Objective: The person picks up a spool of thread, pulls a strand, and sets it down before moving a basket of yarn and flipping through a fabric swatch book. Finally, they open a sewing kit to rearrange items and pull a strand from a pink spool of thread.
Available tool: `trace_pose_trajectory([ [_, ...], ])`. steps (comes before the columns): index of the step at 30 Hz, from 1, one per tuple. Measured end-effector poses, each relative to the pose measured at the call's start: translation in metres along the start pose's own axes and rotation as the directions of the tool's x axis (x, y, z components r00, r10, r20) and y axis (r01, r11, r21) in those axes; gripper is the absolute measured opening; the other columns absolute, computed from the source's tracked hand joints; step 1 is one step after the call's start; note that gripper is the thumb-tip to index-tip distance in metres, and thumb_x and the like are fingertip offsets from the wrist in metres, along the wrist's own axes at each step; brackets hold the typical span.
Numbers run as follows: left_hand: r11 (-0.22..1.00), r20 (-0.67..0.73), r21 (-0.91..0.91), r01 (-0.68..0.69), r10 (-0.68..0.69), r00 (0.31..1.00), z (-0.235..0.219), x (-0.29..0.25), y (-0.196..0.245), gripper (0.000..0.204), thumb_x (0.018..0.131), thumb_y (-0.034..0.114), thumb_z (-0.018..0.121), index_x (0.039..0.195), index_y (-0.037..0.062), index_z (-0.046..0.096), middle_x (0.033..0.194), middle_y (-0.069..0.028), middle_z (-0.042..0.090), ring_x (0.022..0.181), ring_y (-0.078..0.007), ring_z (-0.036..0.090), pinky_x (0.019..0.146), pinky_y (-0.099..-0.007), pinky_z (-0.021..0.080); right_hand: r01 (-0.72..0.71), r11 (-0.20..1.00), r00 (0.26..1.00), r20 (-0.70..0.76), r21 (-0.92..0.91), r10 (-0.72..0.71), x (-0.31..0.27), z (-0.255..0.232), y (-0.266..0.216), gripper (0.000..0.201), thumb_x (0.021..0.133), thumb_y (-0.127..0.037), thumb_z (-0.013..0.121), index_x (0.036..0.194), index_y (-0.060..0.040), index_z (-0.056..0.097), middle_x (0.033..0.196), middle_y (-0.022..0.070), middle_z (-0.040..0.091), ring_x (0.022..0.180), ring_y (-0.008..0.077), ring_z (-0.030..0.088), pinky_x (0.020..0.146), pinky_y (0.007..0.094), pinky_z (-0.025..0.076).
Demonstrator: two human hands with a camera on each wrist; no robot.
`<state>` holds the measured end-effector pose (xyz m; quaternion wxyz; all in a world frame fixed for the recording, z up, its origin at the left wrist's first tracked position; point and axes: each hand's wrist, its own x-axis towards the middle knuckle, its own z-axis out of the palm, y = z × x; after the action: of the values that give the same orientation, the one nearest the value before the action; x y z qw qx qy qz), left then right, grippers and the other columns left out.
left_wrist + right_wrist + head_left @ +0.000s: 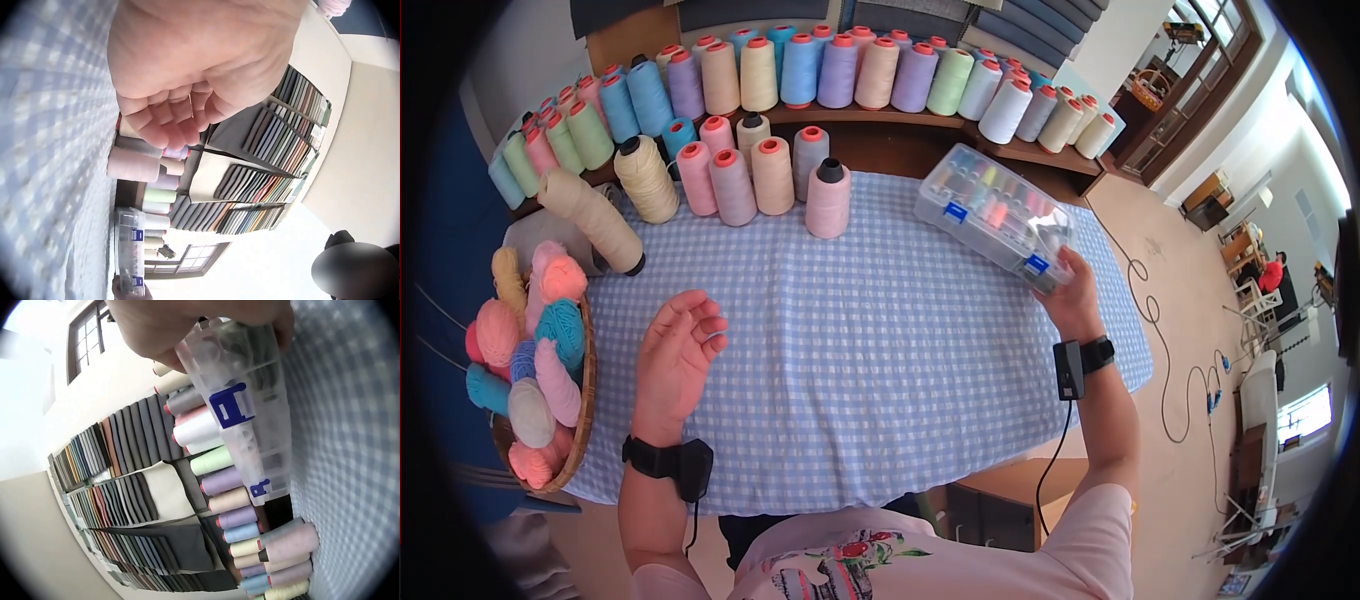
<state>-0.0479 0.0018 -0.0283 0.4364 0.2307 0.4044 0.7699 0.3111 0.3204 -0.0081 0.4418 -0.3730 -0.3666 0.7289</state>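
A clear plastic organizer box [992,222] with blue latches is at the table's right side in the head view. Several small colourful items show through its lid. My right hand [1073,292] grips the box by its near right corner, thumb on top and fingers underneath. Seen from the right wrist, the box [247,428] is tilted over the checked cloth. My left hand [678,355] is held over the left part of the cloth, fingers loosely bent and holding nothing. Its palm [200,56] fills the top of the left wrist view.
A blue-and-white checked tablecloth [830,370] covers the table. A wicker basket [585,420] of yarn balls stands at the left edge. Thread cones, including a pink one [828,205], stand along the back, with more on a curved shelf [870,115]. A cream cone [595,220] leans at the left.
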Motion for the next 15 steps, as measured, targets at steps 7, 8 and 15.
trace_pose_trajectory([
  [7, 0.999, 0.015, 0.018, 0.045, -0.046, 0.999, 0.003, -0.002, -0.001, 0.023, 0.094, 0.014, 0.049, 0.114, 0.0037, 0.054, 0.103, -0.0062, 0.06, 0.092, -0.0156, 0.059, 0.08, -0.0296, 0.047, -0.094, 0.992, 0.994, 0.043, -0.078, 0.098, 0.018, 0.024, 0.004, 0.04, 0.087, -0.025, 0.05, 0.121, -0.0055, 0.047, 0.12, 0.0123, 0.054, 0.108, 0.0262, 0.051, 0.096, 0.0444, 0.035],
  [8, 0.999, 0.014, 0.016, 0.045, -0.046, 0.999, 0.003, -0.001, -0.001, 0.023, 0.094, 0.014, 0.049, 0.114, 0.0037, 0.054, 0.103, -0.0062, 0.06, 0.092, -0.0156, 0.059, 0.08, -0.0296, 0.047, -0.096, 0.991, 0.992, 0.073, -0.092, 0.103, 0.021, 0.024, 0.004, 0.042, 0.087, -0.026, 0.049, 0.123, -0.0038, 0.047, 0.12, 0.0128, 0.055, 0.108, 0.0259, 0.052, 0.096, 0.0439, 0.035],
  [15, 0.996, 0.007, 0.018, 0.087, -0.087, 0.996, 0.004, -0.002, -0.002, 0.022, 0.094, 0.013, 0.049, 0.113, 0.0036, 0.055, 0.102, -0.0065, 0.06, 0.091, -0.0156, 0.059, 0.079, -0.0292, 0.048, -0.079, 0.988, 0.982, 0.162, -0.132, 0.1, 0.051, 0.024, 0.006, 0.042, 0.089, -0.027, 0.047, 0.122, -0.001, 0.049, 0.119, 0.013, 0.056, 0.106, 0.0253, 0.053, 0.095, 0.0423, 0.037],
])
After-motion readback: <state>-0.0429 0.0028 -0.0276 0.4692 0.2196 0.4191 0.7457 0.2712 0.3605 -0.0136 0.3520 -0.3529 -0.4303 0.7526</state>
